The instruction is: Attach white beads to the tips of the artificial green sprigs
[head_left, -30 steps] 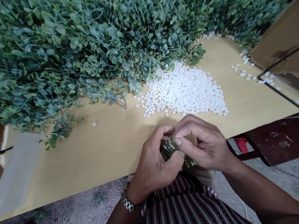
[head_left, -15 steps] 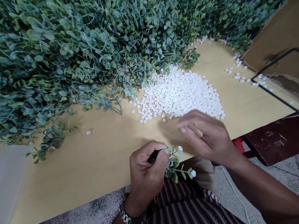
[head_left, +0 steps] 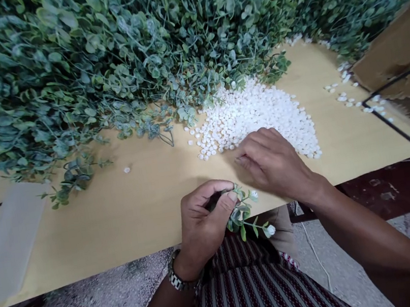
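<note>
My left hand (head_left: 207, 220) is closed on a sprig of artificial green leaves (head_left: 242, 214), its thumb and index finger pinching the stem. White buds (head_left: 269, 230) sit on two of the sprig's tips. To the right, my right hand (head_left: 274, 163) is at the front edge of a heap of small white pieces (head_left: 255, 107), fingers curled and pressed together. Whatever lies between those fingertips, if anything, is hidden. The heap rests on a tan tabletop (head_left: 151, 207).
A dense mass of artificial greenery (head_left: 136, 56) fills the back of the table. One loose sprig (head_left: 74, 179) lies at left, near a translucent plastic sheet (head_left: 13, 238). A torn cardboard box (head_left: 399, 58) and a black metal frame (head_left: 395, 126) stand at right.
My right hand has moved toward the heap and its fingers have curled further. The left hand keeps hold of the sprig. The camera view has shifted slightly.
</note>
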`<state>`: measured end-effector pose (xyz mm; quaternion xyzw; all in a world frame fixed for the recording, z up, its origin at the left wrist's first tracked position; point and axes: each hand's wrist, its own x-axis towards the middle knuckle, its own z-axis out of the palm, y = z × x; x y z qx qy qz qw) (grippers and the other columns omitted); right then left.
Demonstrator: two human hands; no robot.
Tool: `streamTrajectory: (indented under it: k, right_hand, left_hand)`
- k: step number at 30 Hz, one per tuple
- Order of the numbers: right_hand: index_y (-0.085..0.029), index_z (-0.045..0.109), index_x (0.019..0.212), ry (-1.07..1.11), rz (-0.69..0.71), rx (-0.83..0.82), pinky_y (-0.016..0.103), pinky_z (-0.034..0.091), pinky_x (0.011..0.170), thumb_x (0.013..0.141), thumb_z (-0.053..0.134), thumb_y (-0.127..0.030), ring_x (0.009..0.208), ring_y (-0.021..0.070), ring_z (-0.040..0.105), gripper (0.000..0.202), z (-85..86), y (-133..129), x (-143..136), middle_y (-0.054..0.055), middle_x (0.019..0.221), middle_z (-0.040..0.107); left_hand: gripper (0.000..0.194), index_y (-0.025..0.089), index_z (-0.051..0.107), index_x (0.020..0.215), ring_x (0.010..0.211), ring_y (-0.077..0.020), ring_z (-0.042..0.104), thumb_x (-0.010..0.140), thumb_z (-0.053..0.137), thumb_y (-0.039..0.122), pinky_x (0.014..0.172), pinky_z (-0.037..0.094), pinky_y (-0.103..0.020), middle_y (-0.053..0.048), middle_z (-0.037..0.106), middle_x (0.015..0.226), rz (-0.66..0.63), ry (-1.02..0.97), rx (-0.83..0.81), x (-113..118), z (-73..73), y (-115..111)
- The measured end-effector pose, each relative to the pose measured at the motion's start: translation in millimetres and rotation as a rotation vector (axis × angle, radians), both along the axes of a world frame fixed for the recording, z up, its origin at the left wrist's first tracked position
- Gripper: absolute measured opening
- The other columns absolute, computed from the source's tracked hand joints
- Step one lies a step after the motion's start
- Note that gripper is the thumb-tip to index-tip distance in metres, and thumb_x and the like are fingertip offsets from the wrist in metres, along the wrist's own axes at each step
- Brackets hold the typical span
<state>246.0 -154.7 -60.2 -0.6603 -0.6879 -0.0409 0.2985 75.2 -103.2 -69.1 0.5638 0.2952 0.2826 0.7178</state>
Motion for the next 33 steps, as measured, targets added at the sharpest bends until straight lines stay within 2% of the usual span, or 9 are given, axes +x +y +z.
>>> streamTrajectory:
  k: [2, 5, 7, 11, 18, 26, 33]
  right_hand:
    - [-0.018, 0.053, 0.075, 0.344, 0.058, -0.022, 0.029, 0.036, 0.061, 0.083, 0.052, -0.015, 0.066, 0.0140, 0.046, 0.009, 5.7, -8, -2, 0.001, 0.070, 0.053]
    - [-0.017, 0.055, 0.078, 0.846, 0.147, -0.142, 0.025, 0.037, 0.056, 0.084, 0.056, -0.021, 0.063, 0.0110, 0.047, 0.007, 9.9, -20, -9, 0.000, 0.070, 0.052]
    - [-0.016, 0.056, 0.076, 1.042, 0.205, -0.199, 0.024, 0.036, 0.054, 0.083, 0.059, -0.025, 0.060, 0.0099, 0.046, 0.011, 7.7, -24, -12, -0.001, 0.068, 0.052]
    - [-0.015, 0.058, 0.076, 1.257, 0.276, -0.216, 0.023, 0.037, 0.055, 0.081, 0.063, -0.029, 0.059, 0.0092, 0.046, 0.015, -3.2, -27, -17, -0.001, 0.067, 0.052]
    - [-0.016, 0.059, 0.076, 1.471, 0.321, -0.227, 0.022, 0.038, 0.056, 0.079, 0.065, -0.027, 0.060, 0.0090, 0.047, 0.013, -15.3, -29, -20, -0.002, 0.066, 0.052]
    - [-0.017, 0.060, 0.075, 1.456, 0.289, -0.224, 0.023, 0.037, 0.056, 0.078, 0.066, -0.028, 0.060, 0.0100, 0.046, 0.013, -17.5, -30, -21, -0.001, 0.066, 0.053]
    - [-0.017, 0.061, 0.076, 1.433, 0.330, -0.225, 0.022, 0.036, 0.055, 0.079, 0.065, -0.026, 0.060, 0.0093, 0.046, 0.010, -18.7, -29, -20, -0.001, 0.067, 0.053]
  left_hand:
    - [0.009, 0.014, 0.068, 0.077, 0.055, -0.0096, 0.055, 0.074, 0.066, 0.023, 0.052, 0.047, -0.020, -0.002, 0.064, 0.066, -0.015, -0.016, 0.001, 1, 2.3, -1]
    - [0.008, 0.015, 0.068, 0.075, 0.055, -0.0094, 0.054, 0.074, 0.066, 0.023, 0.052, 0.047, -0.021, -0.001, 0.063, 0.065, 0.003, -0.024, -0.009, 1, 5.4, -2]
    - [0.007, 0.015, 0.067, 0.072, 0.053, -0.0083, 0.051, 0.073, 0.067, 0.022, 0.050, 0.045, -0.020, 0.000, 0.060, 0.061, 0.027, -0.013, -0.007, 1, 6.1, -4]
    - [0.006, 0.015, 0.066, 0.069, 0.051, -0.0072, 0.047, 0.072, 0.067, 0.020, 0.048, 0.040, -0.019, 0.001, 0.058, 0.059, 0.029, 0.002, 0.028, 2, 6.4, -6]
    - [0.005, 0.014, 0.064, 0.067, 0.049, -0.0066, 0.044, 0.071, 0.064, 0.017, 0.047, 0.037, -0.019, 0.002, 0.056, 0.057, 0.018, 0.012, 0.073, 6, 9.5, -9]
    - [0.009, 0.015, 0.063, 0.063, 0.051, -0.0077, 0.047, 0.070, 0.058, 0.011, 0.050, 0.040, -0.019, 0.001, 0.058, 0.057, 0.012, 0.049, 0.249, 7, 9.1, -7]
    - [0.010, 0.014, 0.062, 0.062, 0.050, -0.0073, 0.046, 0.069, 0.057, 0.010, 0.049, 0.039, -0.019, 0.002, 0.057, 0.054, 0.023, 0.060, 0.255, 9, 9.0, -7]
